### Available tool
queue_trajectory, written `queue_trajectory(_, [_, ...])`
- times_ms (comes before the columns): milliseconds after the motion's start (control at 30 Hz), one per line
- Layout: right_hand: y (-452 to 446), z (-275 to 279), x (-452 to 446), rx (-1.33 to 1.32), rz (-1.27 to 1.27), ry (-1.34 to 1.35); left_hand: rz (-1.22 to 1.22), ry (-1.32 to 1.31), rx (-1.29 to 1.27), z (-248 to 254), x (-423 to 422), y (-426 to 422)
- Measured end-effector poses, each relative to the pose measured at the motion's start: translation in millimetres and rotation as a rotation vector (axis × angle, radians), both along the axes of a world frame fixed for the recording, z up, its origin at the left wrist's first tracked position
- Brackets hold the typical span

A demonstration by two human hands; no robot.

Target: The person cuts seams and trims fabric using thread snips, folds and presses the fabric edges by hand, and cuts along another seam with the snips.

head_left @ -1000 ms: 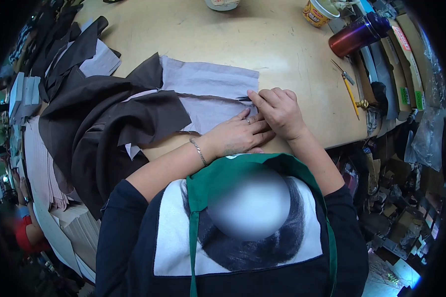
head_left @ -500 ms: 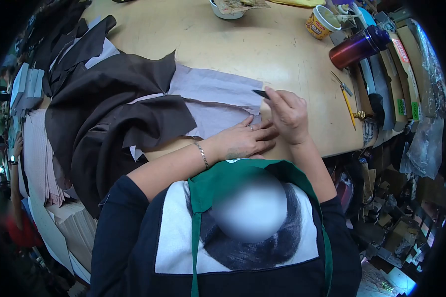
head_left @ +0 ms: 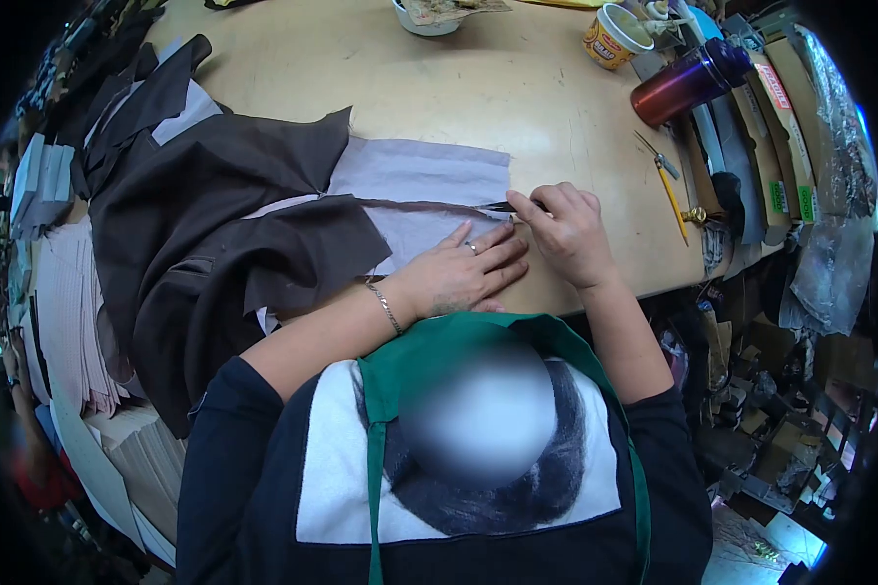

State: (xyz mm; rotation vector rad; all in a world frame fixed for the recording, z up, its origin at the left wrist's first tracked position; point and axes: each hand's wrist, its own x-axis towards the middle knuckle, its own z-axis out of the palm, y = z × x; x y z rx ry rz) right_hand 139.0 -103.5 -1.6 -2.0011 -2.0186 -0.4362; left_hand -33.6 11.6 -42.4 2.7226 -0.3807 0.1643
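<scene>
A dark brown garment piece [head_left: 254, 175] with pale lavender lining [head_left: 424, 175] spreads over the table, its lining strips reaching right. My left hand [head_left: 468, 276] lies flat on the lower strip, fingers somewhat spread, with a ring and bracelet on. My right hand [head_left: 564, 234] is closed around a small black pointed tool [head_left: 500, 207]; whether it is snips or tweezers is hard to make out. Its tip points left and meets the right end of the seam between the two lining strips, just above my left fingertips.
On the right of the wooden table [head_left: 517, 97] lie a yellow pencil [head_left: 672, 205], a compass-like metal tool [head_left: 657, 151] and a red-purple bottle [head_left: 681, 90]. A paper cup [head_left: 610, 44] and a white bowl [head_left: 427, 19] stand at the back. Stacked pale cloth [head_left: 73, 322] is on the left.
My right hand has lowered the black tool from above the upper strip to the seam end. My left hand stays on the lining. The view has shifted slightly.
</scene>
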Motion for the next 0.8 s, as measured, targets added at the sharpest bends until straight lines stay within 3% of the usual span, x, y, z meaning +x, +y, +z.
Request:
queue_trajectory(367, [27, -12, -19, 0.038, 0.056, 0.034, -0.003, -0.031, 0.030, -11, 1, -1])
queue_trajectory(467, [35, -16, -22, 0.052, 0.073, 0.066, -0.047, 0.164, 0.016, 1, 2, 2])
queue_trajectory(800, [49, -19, -22, 0.077, 0.082, 0.151, -0.044, 0.061, 0.044, -12, 3, 0])
